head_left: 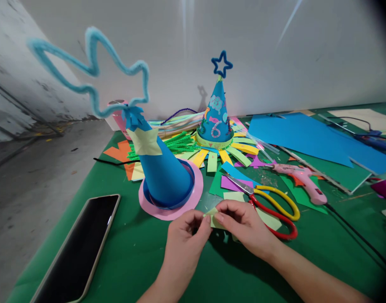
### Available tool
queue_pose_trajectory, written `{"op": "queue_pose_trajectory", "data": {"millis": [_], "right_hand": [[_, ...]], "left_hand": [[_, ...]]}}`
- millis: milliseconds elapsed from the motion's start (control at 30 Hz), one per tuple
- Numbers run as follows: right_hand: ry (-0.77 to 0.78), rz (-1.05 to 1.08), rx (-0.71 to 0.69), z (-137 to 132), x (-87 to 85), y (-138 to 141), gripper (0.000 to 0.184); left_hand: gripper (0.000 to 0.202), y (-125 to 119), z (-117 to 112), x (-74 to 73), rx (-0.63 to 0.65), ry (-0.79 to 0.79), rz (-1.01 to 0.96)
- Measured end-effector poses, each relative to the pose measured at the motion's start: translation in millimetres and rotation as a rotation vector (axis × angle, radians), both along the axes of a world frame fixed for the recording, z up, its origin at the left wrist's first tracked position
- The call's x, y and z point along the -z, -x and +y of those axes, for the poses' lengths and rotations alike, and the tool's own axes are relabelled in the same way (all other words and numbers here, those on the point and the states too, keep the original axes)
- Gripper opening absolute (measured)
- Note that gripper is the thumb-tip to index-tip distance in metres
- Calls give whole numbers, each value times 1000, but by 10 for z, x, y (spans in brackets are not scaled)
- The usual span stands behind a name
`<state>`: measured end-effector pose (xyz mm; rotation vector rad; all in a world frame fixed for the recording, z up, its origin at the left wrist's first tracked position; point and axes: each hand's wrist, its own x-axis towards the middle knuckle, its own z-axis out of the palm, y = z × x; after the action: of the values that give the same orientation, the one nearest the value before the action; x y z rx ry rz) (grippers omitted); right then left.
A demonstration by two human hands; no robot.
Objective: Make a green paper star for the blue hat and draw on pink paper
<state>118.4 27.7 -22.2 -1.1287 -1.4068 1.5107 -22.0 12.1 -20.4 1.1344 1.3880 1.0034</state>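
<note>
Between my hands is a small piece of pale green paper [215,219]. My left hand [188,240] pinches its left end with thumb and fingers. Thumb and fingers of my right hand [248,227] grip the other side. Just beyond them, a blue paper cone hat [167,172] leans to the left on a pink brim [197,185]. On its front sits a pale green paper star [145,141], and a light blue pipe-cleaner star [94,71] rises from the tip. Red and yellow scissors [252,191] lie beside my right hand, partly over paper scraps.
A decorated blue cone hat [216,113] stands at the back. A pink glue gun [302,176] with a black cord rests on the right, near blue paper sheets [300,134]. A phone [81,248] lies front left on the green table [126,269]. Green pipe cleaners [180,143] lie behind the leaning hat.
</note>
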Motion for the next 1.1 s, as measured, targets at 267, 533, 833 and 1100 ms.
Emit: {"op": "queue_pose_trajectory", "data": {"millis": [267,533,833,1100], "right_hand": [[4,-11,9,-3,-8,37,16],[-81,-83,23,-12,42,14,16],[-93,-76,-4,-14,33,9,16],[-117,-88,-8,-40,40,-12,16]], "left_hand": [[19,-19,-4,-4,-5,-58,98],[21,11,2,25,58,13,-50],[18,31,43,18,147,87,-173],[24,74,32,0,204,94,-214]]}}
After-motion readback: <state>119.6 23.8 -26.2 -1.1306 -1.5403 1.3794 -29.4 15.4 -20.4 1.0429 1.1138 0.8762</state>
